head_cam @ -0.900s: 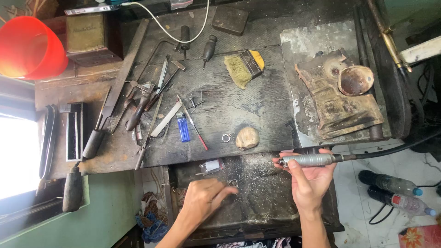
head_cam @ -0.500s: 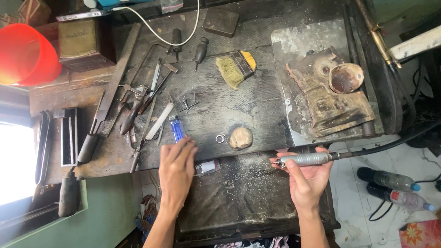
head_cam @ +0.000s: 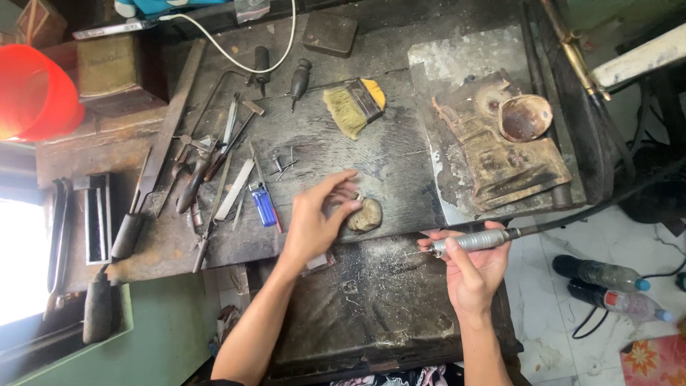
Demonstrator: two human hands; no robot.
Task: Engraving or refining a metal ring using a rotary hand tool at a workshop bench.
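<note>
At the far left a red plastic tub sits off the edge of the dark, worn counter. Beside it lies a scatter of hand tools: a long flat file, pliers and tweezers, and a small blue lighter near the counter's front edge. Farther back, toward the middle, a yellow-handled brush lies on its side.

The left hand reaches over the middle of the counter, fingers loosely spread and empty, its fingertips touching or just about touching a small tan lump that rests on the wood. The lump is not yet lifted; nothing is gripped on this side.

To the right and nearer, the right hand is wrapped around a slim metal rotary handpiece, its tip pointing left over the dusty lower board and its flexible shaft running off to the right. No workpiece meets the tip, so grinding does not appear to be under way. Far right, a round dish sits on a scorched block.
</note>
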